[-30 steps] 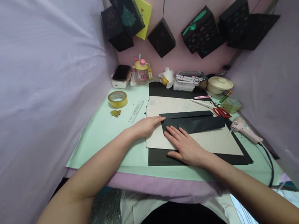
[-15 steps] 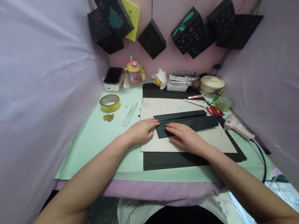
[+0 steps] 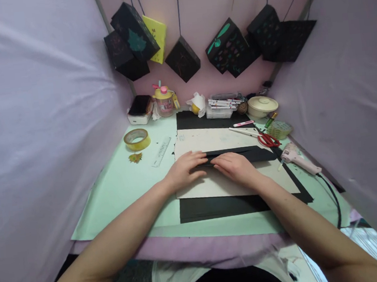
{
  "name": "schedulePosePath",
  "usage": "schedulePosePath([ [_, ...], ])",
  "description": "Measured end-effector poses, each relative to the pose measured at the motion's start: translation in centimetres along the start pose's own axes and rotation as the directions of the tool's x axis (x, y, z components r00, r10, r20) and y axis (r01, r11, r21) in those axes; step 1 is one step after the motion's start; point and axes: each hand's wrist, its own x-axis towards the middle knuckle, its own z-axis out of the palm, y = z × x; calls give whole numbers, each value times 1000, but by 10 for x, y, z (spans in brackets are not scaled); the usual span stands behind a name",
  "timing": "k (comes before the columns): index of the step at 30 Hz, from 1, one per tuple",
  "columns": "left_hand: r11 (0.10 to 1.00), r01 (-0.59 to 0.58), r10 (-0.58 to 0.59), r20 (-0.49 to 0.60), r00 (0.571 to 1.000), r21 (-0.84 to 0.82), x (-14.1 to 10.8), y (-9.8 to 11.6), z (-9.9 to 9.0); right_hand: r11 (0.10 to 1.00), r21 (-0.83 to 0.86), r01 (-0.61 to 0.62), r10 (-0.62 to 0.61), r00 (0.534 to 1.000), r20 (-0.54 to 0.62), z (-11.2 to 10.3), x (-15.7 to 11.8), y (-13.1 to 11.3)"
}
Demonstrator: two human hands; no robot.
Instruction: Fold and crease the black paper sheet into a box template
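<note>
A folded strip of black card lies across a white board, its near long edge lifted towards the far one. My left hand grips the strip's left end, fingers over the top and thumb at the near side. Close beside it, my right hand curls over the near edge and holds the card there, with fingertips partly hidden. Under the board are larger black sheets. Past the strip's right end lie scissors with red handles.
A glue gun with a cord lies right. Left are a ruler, a tape roll and a dry leaf. At the back stand a drink bottle, a box of pens and a lidded bowl. Black boxes hang above.
The near flap of the black card has been raised and folded away from me. Both hands have closed in on its near edge, and the camera view has shifted slightly.
</note>
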Motion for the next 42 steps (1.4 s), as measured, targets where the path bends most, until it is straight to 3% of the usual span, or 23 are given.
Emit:
schedulePosePath([
  [3, 986, 71, -84, -78, 993, -150, 0, -2, 8, 1000, 7, -15, 15, 1000, -6, -10, 0, 4],
  [7, 958, 159, -200, -157, 967, -239, -2, -1, 4, 997, -16, -69, 68, 996, -51, -24, -14, 22],
  [12, 955, 145, -193, -174, 966, -257, -3, 0, -1, 991, -44, -128, 123, 987, -100, -37, -31, 39],
  [25, 970, 121, -164, -198, 966, -210, -3, -5, -1, 983, -71, -168, 155, 975, -157, -41, -32, 30],
  [32, 1000, -5, 6, -209, 978, 9, -4, -2, -2, 985, -77, -156, 140, 974, -177, -39, -33, 28],
  [36, 965, -94, 128, -128, 983, 243, -3, 7, 1, 989, -88, -123, 105, 977, -185, -35, -33, 24],
  [42, 877, -91, 113, -18, 993, 473, -3, 16, 7, 989, -93, -115, 96, 978, -184, -31, -33, 17],
])
